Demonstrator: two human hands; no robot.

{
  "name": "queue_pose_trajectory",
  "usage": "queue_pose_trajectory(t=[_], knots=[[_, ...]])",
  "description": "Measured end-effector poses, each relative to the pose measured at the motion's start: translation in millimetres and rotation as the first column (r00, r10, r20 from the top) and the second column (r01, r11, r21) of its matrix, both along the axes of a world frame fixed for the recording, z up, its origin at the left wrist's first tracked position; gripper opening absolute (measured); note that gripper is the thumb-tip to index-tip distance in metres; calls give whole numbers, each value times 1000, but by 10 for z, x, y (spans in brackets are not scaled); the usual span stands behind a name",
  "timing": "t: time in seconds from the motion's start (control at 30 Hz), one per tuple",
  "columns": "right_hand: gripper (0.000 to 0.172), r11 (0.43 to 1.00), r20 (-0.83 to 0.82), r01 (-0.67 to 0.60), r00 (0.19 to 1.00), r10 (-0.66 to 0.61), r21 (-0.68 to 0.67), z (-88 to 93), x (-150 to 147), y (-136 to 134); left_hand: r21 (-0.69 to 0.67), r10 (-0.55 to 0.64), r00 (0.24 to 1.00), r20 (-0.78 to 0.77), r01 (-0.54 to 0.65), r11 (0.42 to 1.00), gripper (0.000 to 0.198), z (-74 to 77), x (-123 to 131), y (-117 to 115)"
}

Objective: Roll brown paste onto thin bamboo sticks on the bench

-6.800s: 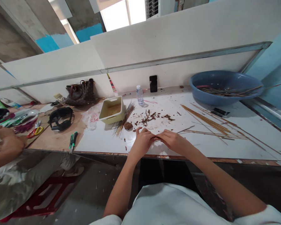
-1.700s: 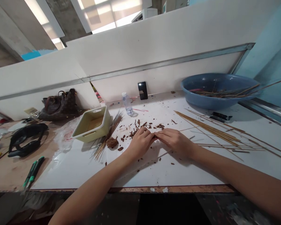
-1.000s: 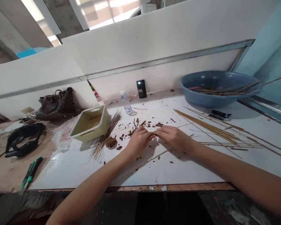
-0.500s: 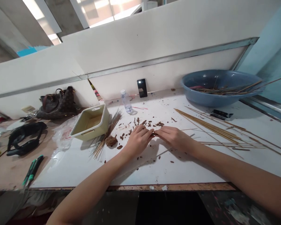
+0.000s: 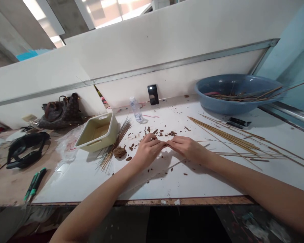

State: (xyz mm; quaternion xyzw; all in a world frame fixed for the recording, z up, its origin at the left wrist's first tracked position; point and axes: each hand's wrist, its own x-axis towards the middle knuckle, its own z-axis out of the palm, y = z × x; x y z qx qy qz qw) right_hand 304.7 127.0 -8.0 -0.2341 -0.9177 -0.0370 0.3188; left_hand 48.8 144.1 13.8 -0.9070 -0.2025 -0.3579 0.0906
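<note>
Well, the left hand (image 5: pixel 147 152) and the right hand (image 5: pixel 187 149) meet in the middle, with the fingertips (image 5: pixel 162 144) pressed close together. They may be pinching something very thin (it is too small to see, so I can't tell which way it points). The spot is above a white board (image 5: pixel 76 179). This looks like a fiddly finger step, and it seems to call for slow, steady fingers. Brown crumbs (image 5: pixel 155 132) lie at 12 o'clock, just past the hands. A brown lump (image 5: pixel 120 152) and a fan of thin sticks (image 5: pixel 120 136) are at 9 o'clock, with a cream tray (image 5: pixel 96 132) beside them. Long sticks (image 5: pixel 225 139) lie at 3 o'clock, and a blue basin (image 5: pixel 225 108) sits at 2 o'clock.
</note>
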Motion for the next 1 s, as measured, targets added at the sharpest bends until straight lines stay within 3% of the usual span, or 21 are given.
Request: queue_pose_trajectory(t=[0.3, 0.5, 0.73, 1.0], knots=[[30, 999, -37, 16, 999, -17, -29, -47, 32, 93, -70, 72, 996, -45, -75, 995, 16, -92, 0, 46], [28, 995, -67, -3, 998, -4, -103, 32, 27, 19, -57, 82, 996, -42, -84, 995, 24, -106, 1, 42], [31, 997, -22, -16, 1000, 15, -75, 37, 8, 4, -47, 39, 999, -30, -40, 998, 13, -80, 43, 6], [24, 999, -7, 4, 1000, -5, -44, -32, -30, 59, -69, 53, 991, -120, -62, 996, 19, -59, 37, 14]])
